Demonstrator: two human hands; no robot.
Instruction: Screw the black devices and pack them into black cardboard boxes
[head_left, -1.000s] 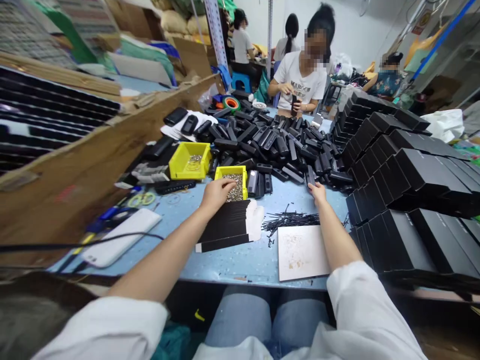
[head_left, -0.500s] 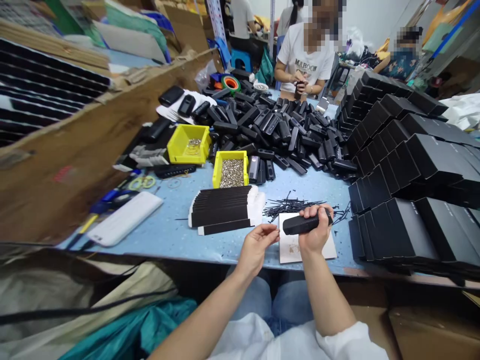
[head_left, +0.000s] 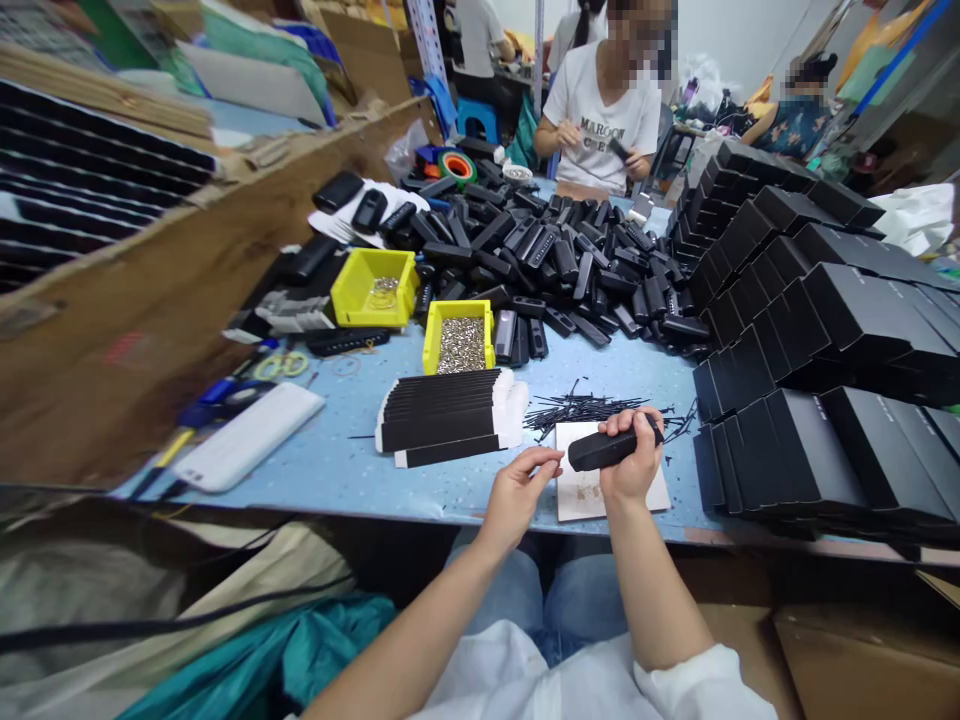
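My right hand [head_left: 634,460] is wrapped around a black oblong case [head_left: 596,450], held tilted above a white board [head_left: 581,500]. Just left of the case's end, my left hand [head_left: 521,490] is closed in a pinch; whatever its fingertips hold is too small to make out. Thin black sticks [head_left: 577,408] lie loose behind the case. To the left sits a row of folded black cartons [head_left: 439,410], and behind it a yellow bin [head_left: 424,345] full of small metal parts.
Similar black cases [head_left: 540,245] are heaped across the back. Stacked black boxes [head_left: 795,440] wall the right side. A second yellow bin [head_left: 341,300] and a white power-bank-like block [head_left: 247,440] are at left. Opposite, a co-worker [head_left: 600,115] holds a dark case.
My left fingertips have shifted slightly right, towards the case end. My right hand keeps its grip on the case. Across the table, the co-worker's hands have moved apart.
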